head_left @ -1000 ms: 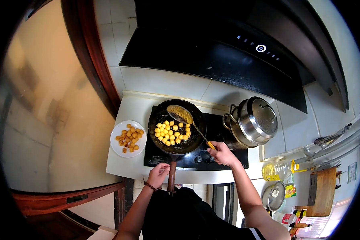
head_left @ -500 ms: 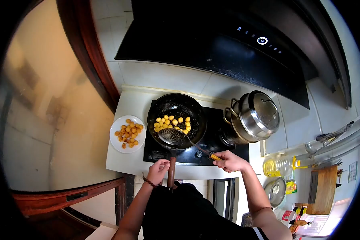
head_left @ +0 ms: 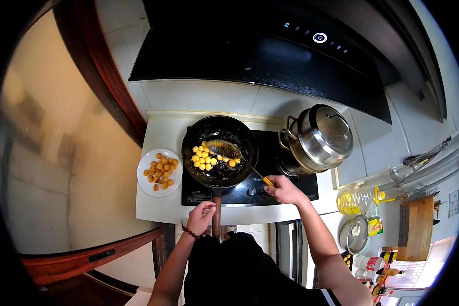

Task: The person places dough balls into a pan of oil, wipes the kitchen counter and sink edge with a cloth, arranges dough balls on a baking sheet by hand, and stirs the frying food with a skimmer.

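My right hand [head_left: 284,189] is closed on the yellow handle of a perforated skimmer [head_left: 224,148]. The skimmer's bowl is tilted inside the black pan [head_left: 234,178], over yellow balls [head_left: 203,162] gathered on the pan's left and lower side. Close to the left side of the pan's brown handle [head_left: 217,217] is my left hand [head_left: 203,214], its fingers curled together, with nothing visible in them. Left of the pan, a white plate [head_left: 144,184] bears several browner balls [head_left: 160,168].
A lidded steel pot [head_left: 311,137] stands on the right of the black cooktop [head_left: 229,196]. Above hangs a black range hood [head_left: 214,61]. Further right are an oil bottle [head_left: 357,202], a steel bowl [head_left: 344,234], other bottles and a wooden board [head_left: 418,229].
The skimmer swept down towards the pan's near side, then back up and left. The balls have bunched to the left. My left hand has stayed by the pan handle.
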`<state>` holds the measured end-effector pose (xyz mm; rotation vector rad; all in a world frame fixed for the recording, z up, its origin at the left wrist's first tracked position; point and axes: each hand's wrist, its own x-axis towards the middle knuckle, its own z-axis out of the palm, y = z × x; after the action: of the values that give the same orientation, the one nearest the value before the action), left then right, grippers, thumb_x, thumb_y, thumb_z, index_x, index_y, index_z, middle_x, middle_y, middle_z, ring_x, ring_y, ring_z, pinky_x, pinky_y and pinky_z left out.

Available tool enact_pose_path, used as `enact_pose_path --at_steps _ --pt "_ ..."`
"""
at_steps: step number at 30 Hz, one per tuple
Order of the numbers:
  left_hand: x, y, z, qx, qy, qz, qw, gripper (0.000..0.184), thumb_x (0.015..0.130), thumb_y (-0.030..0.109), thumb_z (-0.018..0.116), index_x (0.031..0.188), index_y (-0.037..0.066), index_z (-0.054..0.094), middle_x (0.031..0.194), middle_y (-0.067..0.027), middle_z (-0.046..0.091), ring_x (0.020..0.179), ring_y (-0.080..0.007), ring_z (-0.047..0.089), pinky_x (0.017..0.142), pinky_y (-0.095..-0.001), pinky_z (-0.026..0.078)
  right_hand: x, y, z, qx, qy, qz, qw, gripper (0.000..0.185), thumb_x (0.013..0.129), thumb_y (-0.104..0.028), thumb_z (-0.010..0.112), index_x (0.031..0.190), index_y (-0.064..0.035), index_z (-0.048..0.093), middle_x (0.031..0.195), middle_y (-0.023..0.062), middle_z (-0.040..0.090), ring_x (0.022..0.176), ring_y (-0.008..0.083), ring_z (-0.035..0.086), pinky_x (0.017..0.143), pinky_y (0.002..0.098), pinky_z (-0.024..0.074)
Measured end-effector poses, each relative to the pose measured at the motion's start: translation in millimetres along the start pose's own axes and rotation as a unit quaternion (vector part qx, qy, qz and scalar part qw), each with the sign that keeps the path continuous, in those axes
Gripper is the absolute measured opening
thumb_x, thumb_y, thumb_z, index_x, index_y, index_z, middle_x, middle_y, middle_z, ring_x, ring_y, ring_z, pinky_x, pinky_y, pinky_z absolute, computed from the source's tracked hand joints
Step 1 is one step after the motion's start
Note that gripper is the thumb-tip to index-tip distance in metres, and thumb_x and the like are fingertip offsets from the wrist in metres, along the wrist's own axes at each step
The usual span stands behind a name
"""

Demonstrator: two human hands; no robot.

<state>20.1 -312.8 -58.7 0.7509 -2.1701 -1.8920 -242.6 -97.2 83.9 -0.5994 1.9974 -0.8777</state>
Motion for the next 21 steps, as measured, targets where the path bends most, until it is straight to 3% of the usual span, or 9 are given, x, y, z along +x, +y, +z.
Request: enact_pose_path --at_steps 1,2,4,5,8,10,13,21 --pt "-0.1 1.2 -0.1 -0.003 -0.002 -0.008 1.000 0.024 0.101 0.022 0.068 0.117 0.004 0.069 0.105 -0.0051 0.074 0.095 -0.0149 0.069 0.086 -0.0306 0.055 0.9 -7.1 2.5 -0.012 0.029 0.020 0.999 0.026 0.096 -0.014 0.068 0.115 0.0036 0.066 0.067 0.0109 0.063 0.054 0.0211 0.060 0.054 0.0378 0.0481" --pt "0.0 0.5 0.0 -0.003 -0.002 -0.008 1.000 0.024 0.101 0.022 0.068 0.117 0.004 0.069 0.105 -0.0051 0.074 0.095 -0.0149 0.069 0.086 -0.0306 0.055 6.3 -4.2 2.8 -0.012 0.029 0.020 0.999 0.026 0.096 -0.014 0.068 0.115 0.0036 0.066 0.067 0.0109 0.063 0.054 0.0211 0.060 0.054 0.0378 0.0481" --pt "-0.2 -2.6 -0.5 -0.009 -0.004 -0.009 1.000 0.025 0.101 0.023 0.068 0.117 0.004 0.069 0.105 -0.0050 0.074 0.096 -0.0147 0.069 0.086 -0.0306 0.055 22.6 4.1 4.4 -0.118 0.097 -0.124 0.980 0.035 0.095 -0.014 0.069 0.123 0.0048 0.063 0.082 0.0245 0.071 0.075 0.0392 0.072 0.069 0.0442 0.0534" --pt "-0.9 -4.4 -0.3 -0.009 -0.001 -0.010 1.000 0.025 0.101 0.023 0.068 0.117 0.004 0.069 0.105 -0.0050 0.074 0.096 -0.0147 0.069 0.086 -0.0306 0.055 11.5 -31.9 0.8 -0.173 0.104 -0.091 0.975 0.041 0.094 -0.014 0.069 0.129 0.0039 0.061 0.097 0.0301 0.070 0.098 0.0477 0.068 0.081 0.0477 0.0537" --pt "-4.4 -7.3 -0.8 -0.021 0.002 0.004 1.000 0.025 0.101 0.023 0.067 0.117 0.003 0.069 0.104 -0.0051 0.074 0.097 -0.0141 0.068 0.085 -0.0307 0.055 28.0 -48.8 -11.4 -0.325 0.127 -0.158 0.924 0.044 0.093 -0.013 0.065 0.135 -0.0035 0.060 0.099 0.0282 0.071 0.096 0.0466 0.068 0.084 0.0517 0.0557" --pt "-4.3 -5.4 -1.6 -0.006 0.001 -0.012 1.000 0.025 0.102 0.023 0.067 0.117 0.003 0.068 0.103 -0.0061 0.074 0.095 -0.0137 0.069 0.084 -0.0305 0.055 42.2 -60.6 -18.5 -0.404 0.118 -0.188 0.888 0.045 0.091 -0.013 0.064 0.135 -0.0060 0.060 0.095 0.0256 0.072 0.091 0.0458 0.068 0.080 0.0538 0.0560" --pt "-5.7 -4.3 -2.2 -0.025 0.014 -0.021 0.999 0.026 0.099 0.022 0.070 0.115 0.002 0.069 0.105 -0.0098 0.076 0.095 -0.0176 0.072 0.085 -0.0314 0.057 62.4 -73.9 -23.8 -0.448 0.102 -0.207 0.863 0.047 0.090 -0.013 0.064 0.137 -0.0069 0.060 0.092 0.0242 0.072 0.090 0.0449 0.069 0.077 0.0541 0.0559" --pt "-14.8 -8.8 -4.1 -0.031 0.046 0.003 0.998 0.025 0.100 0.021 0.069 0.116 0.003 0.068 0.103 -0.0088 0.075 0.092 -0.0160 0.071 0.083 -0.0310 0.056 101.6 -81.0 -33.1 -0.538 0.037 -0.228 0.811 0.050 0.093 -0.020 0.064 0.142 -0.0102 0.057 0.091 0.0201 0.073 0.085 0.0408 0.070 0.076 0.0521 0.0567"
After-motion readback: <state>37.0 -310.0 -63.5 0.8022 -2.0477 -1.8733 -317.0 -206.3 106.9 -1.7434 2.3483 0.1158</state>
